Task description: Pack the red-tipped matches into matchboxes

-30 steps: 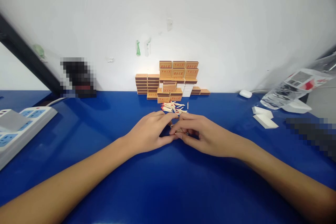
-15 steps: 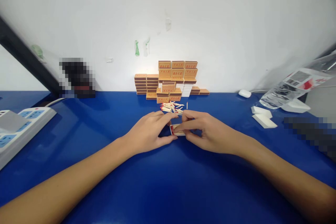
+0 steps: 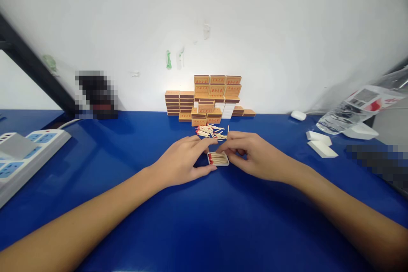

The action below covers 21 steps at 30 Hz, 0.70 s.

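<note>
A small white matchbox tray [image 3: 218, 164] lies on the blue table, filled with red-tipped matches [image 3: 217, 158] side by side, heads to the left. My left hand [image 3: 180, 160] grips its left end between thumb and fingers. At the right end, my right hand [image 3: 251, 153] hovers close, its index fingertip by the tray's far edge and the thumb near the right corner. Its other fingers are curled, and I see nothing held in them. Just behind the tray is a loose heap of matches [image 3: 210, 131].
Closed matchboxes [image 3: 216, 90] stand stacked against the white wall. On the left lies a power strip [image 3: 47, 146]. White blocks [image 3: 322, 148], a white earbud case [image 3: 298, 115] and a tilted plastic bottle [image 3: 344, 108] are on the right.
My right index finger has drawn back from on top of the matches to the tray's far edge, so the matches show more fully. My left hand keeps its grip.
</note>
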{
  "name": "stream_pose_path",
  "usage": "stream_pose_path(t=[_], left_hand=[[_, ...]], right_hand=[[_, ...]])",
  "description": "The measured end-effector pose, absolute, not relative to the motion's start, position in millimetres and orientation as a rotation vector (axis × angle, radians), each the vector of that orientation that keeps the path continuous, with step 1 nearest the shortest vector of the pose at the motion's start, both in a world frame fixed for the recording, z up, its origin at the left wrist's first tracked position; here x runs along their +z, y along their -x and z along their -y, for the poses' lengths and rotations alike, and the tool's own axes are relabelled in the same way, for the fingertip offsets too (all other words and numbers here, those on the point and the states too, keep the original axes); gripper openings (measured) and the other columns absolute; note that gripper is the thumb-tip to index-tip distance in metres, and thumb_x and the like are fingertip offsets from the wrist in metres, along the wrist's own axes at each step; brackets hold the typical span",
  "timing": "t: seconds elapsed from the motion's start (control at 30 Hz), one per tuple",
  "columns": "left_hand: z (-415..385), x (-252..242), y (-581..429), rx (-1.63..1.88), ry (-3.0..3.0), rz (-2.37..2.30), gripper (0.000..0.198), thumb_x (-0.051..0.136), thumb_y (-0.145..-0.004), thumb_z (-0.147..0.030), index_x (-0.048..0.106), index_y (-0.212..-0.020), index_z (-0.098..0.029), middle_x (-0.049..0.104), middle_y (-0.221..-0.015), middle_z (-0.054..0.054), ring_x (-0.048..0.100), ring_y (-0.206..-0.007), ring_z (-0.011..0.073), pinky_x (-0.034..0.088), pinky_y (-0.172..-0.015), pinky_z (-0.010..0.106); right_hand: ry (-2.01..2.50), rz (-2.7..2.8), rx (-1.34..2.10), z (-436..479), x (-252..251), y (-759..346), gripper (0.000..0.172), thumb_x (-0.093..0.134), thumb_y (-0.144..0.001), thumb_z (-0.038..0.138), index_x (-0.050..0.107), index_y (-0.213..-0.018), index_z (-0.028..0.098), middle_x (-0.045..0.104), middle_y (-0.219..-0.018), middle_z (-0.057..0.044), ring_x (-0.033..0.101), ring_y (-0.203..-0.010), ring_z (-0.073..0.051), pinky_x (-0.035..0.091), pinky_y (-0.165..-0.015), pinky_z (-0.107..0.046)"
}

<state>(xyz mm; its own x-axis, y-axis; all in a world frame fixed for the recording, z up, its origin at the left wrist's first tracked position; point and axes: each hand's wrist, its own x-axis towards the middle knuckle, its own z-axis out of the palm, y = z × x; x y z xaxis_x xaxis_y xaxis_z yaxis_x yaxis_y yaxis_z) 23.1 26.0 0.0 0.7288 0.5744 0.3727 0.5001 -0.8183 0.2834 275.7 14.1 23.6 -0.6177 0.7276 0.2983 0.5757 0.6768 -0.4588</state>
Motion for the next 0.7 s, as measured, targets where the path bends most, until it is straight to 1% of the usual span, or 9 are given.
stream_pose_path(t=[0.1, 0.13, 0.2, 0.3, 0.5, 0.7], left_hand=[[-26, 0, -23, 0.674, -2.762, -0.874, 0.055, 0.075, -0.094, -0.042, 0.052, -0.140, -0.021, 0.074, -0.111, 0.006, 0.070, -0.107, 0.0279, 0.058, -0.096, 0.046], [-26, 0, -22, 0.681, -2.761, -0.871, 0.055, 0.075, -0.094, -0.042, 0.053, -0.139, -0.021, 0.074, -0.111, 0.006, 0.070, -0.107, 0.0275, 0.057, -0.096, 0.046], [-26, -1, -22, 0.699, -2.760, -0.857, 0.053, 0.075, -0.094, -0.041, 0.053, -0.139, -0.022, 0.074, -0.111, 0.005, 0.070, -0.107, 0.0268, 0.057, -0.097, 0.045], [-26, -1, -23, 0.712, -2.767, -0.837, 0.052, 0.075, -0.094, -0.040, 0.053, -0.138, -0.023, 0.074, -0.110, 0.004, 0.070, -0.106, 0.0265, 0.057, -0.097, 0.044], [-26, 0, -23, 0.692, -2.756, -0.856, 0.053, 0.073, -0.096, -0.042, 0.052, -0.140, -0.024, 0.074, -0.111, 0.004, 0.070, -0.105, 0.0262, 0.057, -0.095, 0.045], [-26, 1, -23, 0.679, -2.758, -0.853, 0.052, 0.073, -0.096, -0.042, 0.051, -0.139, -0.023, 0.074, -0.111, 0.004, 0.070, -0.107, 0.0262, 0.057, -0.097, 0.045]], right_hand=[[1.197, 2.238, 0.283, -26, 14, -282, 0.011, 0.063, -0.093, 0.024, 0.072, -0.098, 0.020, 0.059, -0.078, -0.001, 0.052, -0.066, -0.015, 0.041, -0.063, -0.029], [1.251, 2.177, 0.232, -31, 10, -284, 0.011, 0.065, -0.092, 0.028, 0.070, -0.098, 0.019, 0.059, -0.079, -0.001, 0.051, -0.066, -0.015, 0.041, -0.064, -0.030], [1.305, 2.125, 0.177, -40, 3, -288, 0.019, 0.069, -0.092, 0.035, 0.069, -0.102, 0.019, 0.061, -0.084, -0.002, 0.052, -0.069, -0.015, 0.044, -0.067, -0.031], [1.321, 2.189, 0.158, -49, -4, -288, 0.025, 0.069, -0.093, 0.040, 0.071, -0.107, 0.019, 0.063, -0.092, -0.005, 0.057, -0.076, -0.018, 0.046, -0.073, -0.033], [1.364, 2.284, 0.156, -55, -5, -285, 0.016, 0.061, -0.099, 0.031, 0.071, -0.094, 0.019, 0.064, -0.091, -0.006, 0.059, -0.079, -0.019, 0.044, -0.074, -0.032], [1.404, 2.404, 0.163, -54, -1, -300, 0.014, 0.054, -0.101, 0.025, 0.065, -0.097, 0.018, 0.062, -0.095, -0.008, 0.058, -0.081, -0.020, 0.045, -0.076, -0.033]])
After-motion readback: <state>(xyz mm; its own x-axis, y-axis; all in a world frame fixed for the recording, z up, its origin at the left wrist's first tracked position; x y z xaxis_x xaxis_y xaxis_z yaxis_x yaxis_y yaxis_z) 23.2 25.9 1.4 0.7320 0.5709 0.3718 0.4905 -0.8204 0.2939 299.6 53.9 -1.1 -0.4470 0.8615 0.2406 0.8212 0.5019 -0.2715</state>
